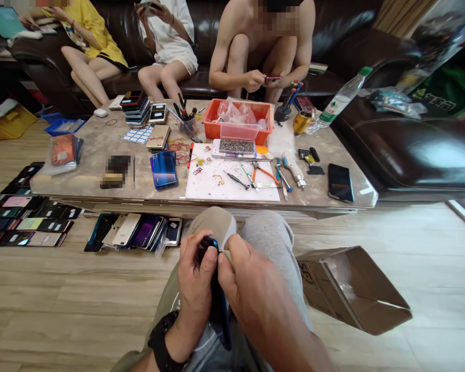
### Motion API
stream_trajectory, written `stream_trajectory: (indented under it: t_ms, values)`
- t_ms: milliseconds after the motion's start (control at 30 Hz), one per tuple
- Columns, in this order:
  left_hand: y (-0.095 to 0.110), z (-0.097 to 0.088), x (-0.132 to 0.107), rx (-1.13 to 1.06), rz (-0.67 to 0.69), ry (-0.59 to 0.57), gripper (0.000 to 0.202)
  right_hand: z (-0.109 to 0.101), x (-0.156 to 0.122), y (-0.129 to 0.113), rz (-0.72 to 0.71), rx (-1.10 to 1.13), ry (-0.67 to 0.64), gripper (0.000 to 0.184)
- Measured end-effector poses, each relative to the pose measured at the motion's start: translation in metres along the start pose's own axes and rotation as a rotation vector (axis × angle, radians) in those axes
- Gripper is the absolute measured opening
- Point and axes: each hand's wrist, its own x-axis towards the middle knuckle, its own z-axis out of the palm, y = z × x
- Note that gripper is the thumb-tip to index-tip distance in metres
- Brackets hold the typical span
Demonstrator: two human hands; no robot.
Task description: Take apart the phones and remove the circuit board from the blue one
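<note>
From the head view, an orange bin [212, 129] and a white mat [201, 187] of tools crowd the bench [81, 182]. Its near edge runs just past the knees; floor phones [126, 231] flank the left, an open cardboard box [318, 289] the right, with floorboards [62, 305] nearer. Over the lap, the left hand [196, 284] grips a dark phone [221, 316]; the right hand [251, 274] is pinched at its edge, contents hidden.

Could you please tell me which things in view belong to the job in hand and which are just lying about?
Likely in the job:
dark phone-like device
orange-handled pliers
white mat

Apparently just lying about:
green-capped bottle
drinks can
cardboard box
</note>
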Motion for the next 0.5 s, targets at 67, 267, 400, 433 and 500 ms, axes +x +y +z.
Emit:
stream_trajectory:
  t_ms: [67,267,400,433,500]
  values:
    - [-0.001,0.001,-0.001,0.007,0.003,-0.005,0.044,-0.001,0.0,0.0,-0.037,-0.032,0.011,0.024]
    - [-0.004,0.002,0.0,0.011,-0.006,-0.026,0.042,0.002,0.006,0.002,0.035,0.061,-0.031,0.024]
    - [-0.002,0.003,0.0,-0.019,-0.035,-0.051,0.039,0.005,0.008,0.009,0.191,0.237,-0.097,0.022]
    - [-0.002,0.003,0.0,-0.035,-0.047,-0.057,0.039,0.005,0.008,0.011,0.232,0.283,-0.11,0.021]
    - [0.0,0.002,0.002,-0.075,-0.079,-0.063,0.037,0.006,0.007,0.014,0.323,0.425,-0.131,0.02]
